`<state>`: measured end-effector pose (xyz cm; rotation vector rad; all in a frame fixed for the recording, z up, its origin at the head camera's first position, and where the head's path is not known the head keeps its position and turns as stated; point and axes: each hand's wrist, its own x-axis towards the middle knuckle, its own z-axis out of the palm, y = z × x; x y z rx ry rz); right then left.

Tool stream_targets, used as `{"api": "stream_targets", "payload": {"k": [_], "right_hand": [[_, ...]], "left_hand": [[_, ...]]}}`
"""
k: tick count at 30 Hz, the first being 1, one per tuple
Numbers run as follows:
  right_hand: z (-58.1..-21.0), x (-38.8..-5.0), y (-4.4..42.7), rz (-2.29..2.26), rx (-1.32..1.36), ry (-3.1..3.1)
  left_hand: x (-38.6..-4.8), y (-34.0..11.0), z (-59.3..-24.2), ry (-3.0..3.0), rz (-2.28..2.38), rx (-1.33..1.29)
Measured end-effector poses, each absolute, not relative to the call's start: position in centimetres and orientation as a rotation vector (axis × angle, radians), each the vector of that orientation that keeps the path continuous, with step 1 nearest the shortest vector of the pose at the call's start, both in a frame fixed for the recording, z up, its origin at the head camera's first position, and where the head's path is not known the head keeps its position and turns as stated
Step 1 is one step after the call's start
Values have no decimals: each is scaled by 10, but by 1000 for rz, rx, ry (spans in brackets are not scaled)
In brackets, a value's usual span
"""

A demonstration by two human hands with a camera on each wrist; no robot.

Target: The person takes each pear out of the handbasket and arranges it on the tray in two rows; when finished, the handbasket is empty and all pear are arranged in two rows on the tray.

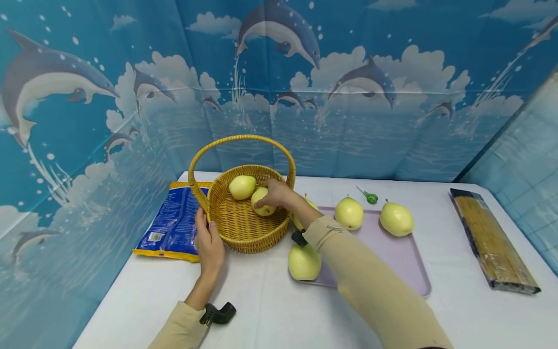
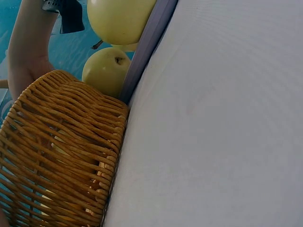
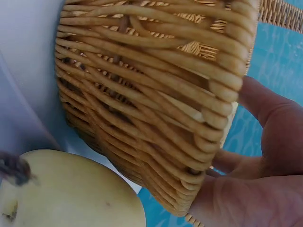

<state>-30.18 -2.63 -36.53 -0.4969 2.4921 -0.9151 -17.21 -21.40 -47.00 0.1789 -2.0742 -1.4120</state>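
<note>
A woven wicker basket (image 1: 248, 245) with a tall hoop handle stands on the table, its wall large in the left wrist view. My left hand (image 1: 210, 249) grips its left side near the handle's foot. Reaching inside the right rim, my right hand (image 1: 279, 193) holds a yellow-green pear (image 1: 260, 203); in the right wrist view the basket wall mostly hides that pear. Left of it in the basket lies another pear (image 1: 242, 187). Several more sit on a lilac tray (image 1: 410, 264), among them a front pear (image 1: 304, 262) and one partly hidden behind my right forearm.
Left of the basket, a blue and yellow bag (image 1: 172, 225) lies flat. A small green-headed thing (image 1: 371, 198) with a thin shaft is behind the tray. Far right lies a long packet (image 1: 494, 242) of brown strands. A dolphin-print curtain (image 1: 348, 135) closes off the back.
</note>
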Motion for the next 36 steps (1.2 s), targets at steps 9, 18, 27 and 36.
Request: {"api": "stream_targets", "payload": {"k": [9, 18, 27, 36], "right_hand": [[-362, -292, -29, -770, -599, 2564], [-343, -279, -14, -825, -750, 2615], [-333, -258, 18, -1011, -806, 2645], [-333, -227, 52, -1191, -769, 2669]], "left_hand": [[-171, -214, -470, -2097, -1420, 220], [-170, -215, -470, -2095, -1407, 209], [-170, -214, -471, -2087, -1405, 198], [-172, -215, -472, -2081, -1419, 179]]}}
